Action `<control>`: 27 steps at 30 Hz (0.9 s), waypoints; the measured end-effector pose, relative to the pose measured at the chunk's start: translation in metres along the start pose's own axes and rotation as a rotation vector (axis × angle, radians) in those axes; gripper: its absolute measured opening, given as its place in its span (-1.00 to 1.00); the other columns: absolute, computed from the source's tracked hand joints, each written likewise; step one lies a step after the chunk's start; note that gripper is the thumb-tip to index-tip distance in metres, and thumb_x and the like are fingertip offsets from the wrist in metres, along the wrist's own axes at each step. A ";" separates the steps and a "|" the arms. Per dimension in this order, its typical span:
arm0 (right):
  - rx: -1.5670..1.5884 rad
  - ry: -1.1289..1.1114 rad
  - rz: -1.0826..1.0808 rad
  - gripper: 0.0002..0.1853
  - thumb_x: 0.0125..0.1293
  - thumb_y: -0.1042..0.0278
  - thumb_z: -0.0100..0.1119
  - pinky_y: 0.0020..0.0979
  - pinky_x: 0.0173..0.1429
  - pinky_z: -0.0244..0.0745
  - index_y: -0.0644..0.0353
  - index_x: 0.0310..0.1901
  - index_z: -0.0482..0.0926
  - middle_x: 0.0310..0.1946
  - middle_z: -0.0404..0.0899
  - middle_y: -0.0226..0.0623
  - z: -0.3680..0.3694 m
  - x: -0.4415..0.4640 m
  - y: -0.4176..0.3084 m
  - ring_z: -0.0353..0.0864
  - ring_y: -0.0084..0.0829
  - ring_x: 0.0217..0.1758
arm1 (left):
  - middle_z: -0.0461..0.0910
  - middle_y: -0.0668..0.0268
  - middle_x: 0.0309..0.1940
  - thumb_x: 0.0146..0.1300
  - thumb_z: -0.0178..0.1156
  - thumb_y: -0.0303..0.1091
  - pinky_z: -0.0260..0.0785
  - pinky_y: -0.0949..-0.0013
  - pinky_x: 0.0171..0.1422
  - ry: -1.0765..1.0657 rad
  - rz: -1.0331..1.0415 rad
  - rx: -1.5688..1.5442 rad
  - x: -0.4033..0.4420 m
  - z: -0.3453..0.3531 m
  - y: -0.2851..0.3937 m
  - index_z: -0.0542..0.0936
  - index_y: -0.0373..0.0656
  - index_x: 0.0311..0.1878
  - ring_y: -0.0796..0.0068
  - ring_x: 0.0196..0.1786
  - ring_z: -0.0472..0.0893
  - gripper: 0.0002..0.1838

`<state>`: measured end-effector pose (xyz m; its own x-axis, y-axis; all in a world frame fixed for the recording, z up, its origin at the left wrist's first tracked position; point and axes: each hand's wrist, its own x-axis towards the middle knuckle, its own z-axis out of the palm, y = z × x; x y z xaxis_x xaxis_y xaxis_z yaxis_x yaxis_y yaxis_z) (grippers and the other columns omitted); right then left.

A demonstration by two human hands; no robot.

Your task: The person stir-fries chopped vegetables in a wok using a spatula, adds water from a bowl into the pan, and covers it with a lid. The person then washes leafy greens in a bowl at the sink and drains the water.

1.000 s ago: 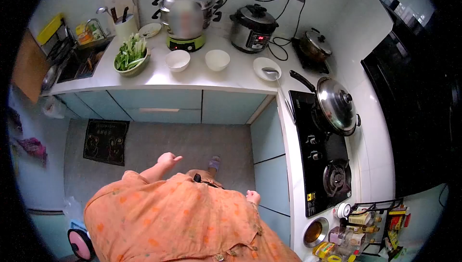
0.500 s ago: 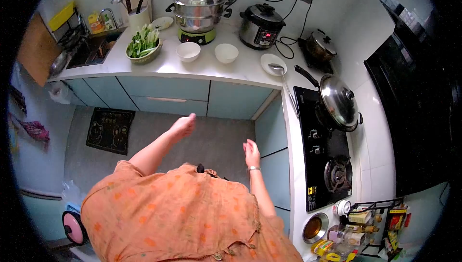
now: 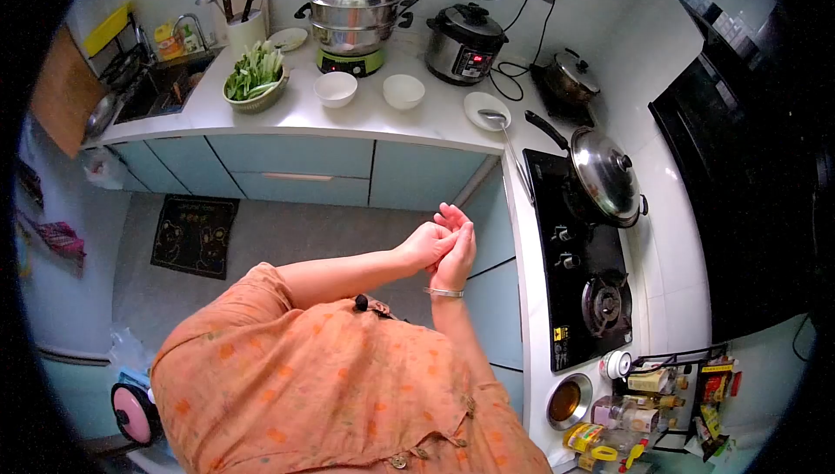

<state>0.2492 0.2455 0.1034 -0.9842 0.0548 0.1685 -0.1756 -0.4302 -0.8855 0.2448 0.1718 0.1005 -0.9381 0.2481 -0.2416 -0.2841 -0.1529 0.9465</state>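
Note:
My left hand is closed in a fist and pressed against the palm of my right hand. The right hand has its fingers stretched upward and wears a bracelet at the wrist. Both hands meet in front of my body, above the floor and short of the counter. I see no object in either hand, though the inside of the left fist is hidden.
On the counter stand a basket of leafy greens, two white bowls, a steamer, an electric pressure cooker and a plate with a ladle. A lidded wok sits on the gas stove at right.
My left hand has swung right and met my right hand; they were apart before. The right hand has risen slightly. The view has shifted a little.

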 end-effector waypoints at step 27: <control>-0.847 -0.549 -0.625 -0.30 0.21 -0.36 -0.33 0.03 0.38 -0.22 0.02 0.16 0.38 0.26 0.22 -0.21 0.006 -0.021 -0.029 0.14 -0.11 0.34 | 0.10 0.37 0.34 0.24 -0.33 0.33 0.11 0.26 0.29 -0.485 0.015 -0.832 -0.019 -0.001 -0.038 0.04 -0.07 0.36 0.33 0.29 0.23 -0.20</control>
<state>0.2752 0.2513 0.1288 -0.6165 -0.4393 0.6534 -0.7849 0.2786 -0.5534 0.2732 0.1723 0.0693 -0.8119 0.5806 0.0605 -0.4974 -0.7423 0.4489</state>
